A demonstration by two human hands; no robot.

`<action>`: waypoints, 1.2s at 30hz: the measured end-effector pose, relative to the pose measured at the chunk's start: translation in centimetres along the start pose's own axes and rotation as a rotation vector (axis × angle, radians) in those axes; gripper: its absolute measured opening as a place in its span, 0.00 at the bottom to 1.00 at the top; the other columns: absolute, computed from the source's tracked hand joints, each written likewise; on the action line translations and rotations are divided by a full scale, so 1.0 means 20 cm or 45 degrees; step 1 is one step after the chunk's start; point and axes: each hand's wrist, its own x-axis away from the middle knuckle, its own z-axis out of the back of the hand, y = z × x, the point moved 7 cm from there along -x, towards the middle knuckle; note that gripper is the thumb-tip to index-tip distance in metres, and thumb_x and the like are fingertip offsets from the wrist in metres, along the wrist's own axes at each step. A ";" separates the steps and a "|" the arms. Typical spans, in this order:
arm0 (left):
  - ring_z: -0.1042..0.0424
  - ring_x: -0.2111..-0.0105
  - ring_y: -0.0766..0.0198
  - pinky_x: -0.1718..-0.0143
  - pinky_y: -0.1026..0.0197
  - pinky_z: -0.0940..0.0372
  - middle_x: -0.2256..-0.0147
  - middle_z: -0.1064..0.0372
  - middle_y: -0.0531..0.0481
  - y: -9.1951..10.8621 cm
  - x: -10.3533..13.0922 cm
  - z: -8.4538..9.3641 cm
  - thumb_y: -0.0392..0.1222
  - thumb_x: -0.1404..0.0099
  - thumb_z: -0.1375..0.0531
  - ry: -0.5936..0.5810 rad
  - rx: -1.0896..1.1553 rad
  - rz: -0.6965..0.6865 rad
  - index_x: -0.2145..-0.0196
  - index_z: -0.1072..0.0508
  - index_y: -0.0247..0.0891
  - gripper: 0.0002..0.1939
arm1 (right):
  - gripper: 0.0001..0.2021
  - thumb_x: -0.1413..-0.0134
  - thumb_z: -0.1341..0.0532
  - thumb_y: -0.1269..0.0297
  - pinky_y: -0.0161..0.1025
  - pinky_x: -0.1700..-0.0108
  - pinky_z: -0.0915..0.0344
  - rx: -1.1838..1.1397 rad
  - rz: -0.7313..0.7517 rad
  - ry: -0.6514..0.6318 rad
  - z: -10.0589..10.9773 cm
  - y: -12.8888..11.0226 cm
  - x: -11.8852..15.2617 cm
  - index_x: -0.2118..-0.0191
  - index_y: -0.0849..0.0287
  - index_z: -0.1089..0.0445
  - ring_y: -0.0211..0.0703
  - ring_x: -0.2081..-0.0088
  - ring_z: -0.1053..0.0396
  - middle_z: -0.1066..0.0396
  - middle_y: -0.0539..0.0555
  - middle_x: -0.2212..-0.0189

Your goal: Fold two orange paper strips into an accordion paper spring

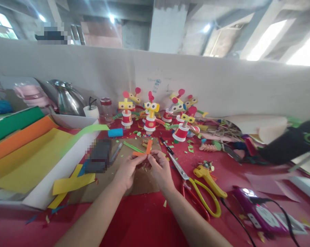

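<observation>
Two orange paper strips (149, 146) meet at a right angle, one pointing away from me and one to the left. My left hand (130, 168) pinches them near the corner. My right hand (160, 168) pinches the same corner from the other side, thumbs nearly touching. Beneath both hands lies a brown cardboard sheet (90, 192). Thin green strips (133, 147) and a small coiled strip (145, 142) rest just beyond the fingers. A pen (166, 145) and large scissors with yellow handles (203, 199) lie to the right of my right hand.
Several paper-cup figures (150, 123) stand at the back. On the left are a white box (64, 161) of coloured paper, yellow strips (74, 183), a blue roll (115, 132) and a steel jug (67, 99). A yellow glue gun (210, 178) and purple device (260, 211) lie right.
</observation>
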 end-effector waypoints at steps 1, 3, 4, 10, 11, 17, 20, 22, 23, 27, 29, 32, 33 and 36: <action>0.33 0.76 0.67 0.68 0.63 0.39 0.79 0.29 0.51 0.00 0.00 0.00 0.40 0.51 0.32 0.019 0.013 -0.009 0.73 0.22 0.34 0.07 | 0.06 0.46 0.41 0.61 0.33 0.71 0.38 0.017 0.010 0.000 0.00 0.00 0.00 0.65 0.57 0.34 0.36 0.75 0.36 0.34 0.46 0.76; 0.33 0.76 0.68 0.69 0.64 0.40 0.80 0.31 0.52 -0.01 0.00 0.01 0.40 0.52 0.32 0.098 0.045 -0.038 0.75 0.23 0.34 0.07 | 0.06 0.45 0.42 0.60 0.34 0.70 0.36 0.055 0.023 0.002 -0.02 0.01 0.01 0.66 0.57 0.35 0.37 0.74 0.35 0.34 0.47 0.75; 0.33 0.76 0.67 0.68 0.64 0.39 0.81 0.31 0.53 -0.01 0.01 0.02 0.40 0.53 0.32 0.145 0.062 -0.056 0.76 0.24 0.34 0.07 | 0.06 0.44 0.42 0.60 0.35 0.68 0.36 0.064 0.030 0.007 -0.02 0.01 0.02 0.66 0.57 0.35 0.37 0.72 0.35 0.33 0.48 0.74; 0.33 0.76 0.68 0.70 0.65 0.40 0.79 0.29 0.52 -0.03 0.02 0.03 0.39 0.55 0.31 0.242 0.160 -0.102 0.78 0.26 0.34 0.09 | 0.09 0.44 0.42 0.58 0.36 0.62 0.34 0.092 0.037 0.021 -0.04 0.03 0.04 0.62 0.57 0.35 0.39 0.66 0.33 0.32 0.50 0.68; 0.33 0.76 0.69 0.71 0.65 0.40 0.78 0.29 0.52 -0.03 0.02 0.03 0.39 0.55 0.31 0.224 0.172 -0.084 0.77 0.26 0.34 0.09 | 0.08 0.44 0.41 0.58 0.36 0.63 0.34 0.097 0.034 0.022 -0.03 0.02 0.03 0.63 0.57 0.35 0.38 0.67 0.33 0.32 0.49 0.69; 0.29 0.73 0.66 0.64 0.63 0.36 0.75 0.26 0.49 -0.01 -0.01 0.02 0.34 0.56 0.30 0.054 0.122 -0.002 0.72 0.23 0.32 0.10 | 0.06 0.46 0.40 0.61 0.33 0.69 0.38 -0.095 -0.017 0.013 -0.01 0.01 0.01 0.67 0.57 0.34 0.35 0.73 0.35 0.32 0.47 0.75; 0.28 0.73 0.65 0.64 0.61 0.35 0.75 0.26 0.49 -0.02 -0.03 0.04 0.30 0.53 0.33 0.040 0.119 0.044 0.74 0.23 0.32 0.06 | 0.05 0.47 0.38 0.62 0.32 0.71 0.40 -0.222 -0.076 -0.007 0.00 0.03 0.00 0.68 0.57 0.34 0.33 0.76 0.36 0.34 0.45 0.78; 0.28 0.73 0.64 0.66 0.61 0.34 0.75 0.26 0.47 -0.03 -0.03 0.06 0.28 0.50 0.36 0.087 0.144 0.090 0.74 0.24 0.32 0.03 | 0.05 0.48 0.38 0.63 0.31 0.72 0.41 -0.253 -0.114 -0.024 0.00 0.04 0.00 0.68 0.57 0.33 0.32 0.78 0.37 0.35 0.44 0.79; 0.28 0.73 0.64 0.66 0.61 0.34 0.75 0.26 0.47 -0.03 -0.03 0.07 0.27 0.49 0.38 0.114 0.155 0.117 0.74 0.24 0.31 0.04 | 0.05 0.48 0.38 0.63 0.31 0.73 0.42 -0.256 -0.130 -0.033 -0.01 0.04 0.00 0.69 0.57 0.33 0.32 0.78 0.37 0.35 0.44 0.79; 0.27 0.72 0.61 0.67 0.60 0.33 0.72 0.25 0.44 0.01 -0.02 0.09 0.29 0.47 0.42 0.093 0.174 0.245 0.71 0.24 0.31 0.07 | 0.06 0.49 0.39 0.62 0.30 0.74 0.43 -0.185 -0.157 -0.073 -0.02 0.03 0.00 0.69 0.57 0.35 0.32 0.78 0.38 0.35 0.44 0.80; 0.27 0.70 0.58 0.68 0.57 0.32 0.70 0.25 0.41 0.04 -0.01 0.08 0.38 0.43 0.42 0.009 0.168 0.311 0.68 0.23 0.31 0.10 | 0.07 0.50 0.39 0.62 0.31 0.74 0.42 -0.078 -0.142 -0.095 -0.02 0.03 0.00 0.68 0.57 0.36 0.32 0.78 0.38 0.35 0.45 0.78; 0.28 0.71 0.61 0.67 0.59 0.33 0.70 0.26 0.44 0.10 0.00 0.10 0.44 0.47 0.36 0.024 -0.073 0.244 0.69 0.23 0.32 0.12 | 0.08 0.50 0.39 0.61 0.32 0.73 0.41 0.161 -0.052 -0.135 -0.03 0.03 0.00 0.64 0.56 0.38 0.34 0.76 0.37 0.34 0.45 0.75; 0.29 0.71 0.63 0.66 0.60 0.34 0.71 0.26 0.46 0.11 0.00 0.11 0.42 0.51 0.33 0.042 -0.181 0.195 0.70 0.23 0.33 0.11 | 0.08 0.49 0.40 0.62 0.32 0.73 0.41 0.243 -0.009 -0.146 -0.04 0.02 0.01 0.64 0.56 0.39 0.35 0.75 0.36 0.34 0.46 0.75; 0.31 0.73 0.67 0.65 0.64 0.36 0.76 0.28 0.51 0.12 -0.01 0.12 0.38 0.62 0.28 0.083 -0.376 0.056 0.75 0.23 0.33 0.13 | 0.07 0.48 0.42 0.64 0.32 0.74 0.43 0.444 0.106 -0.163 -0.05 0.01 0.02 0.63 0.55 0.40 0.36 0.75 0.37 0.34 0.46 0.76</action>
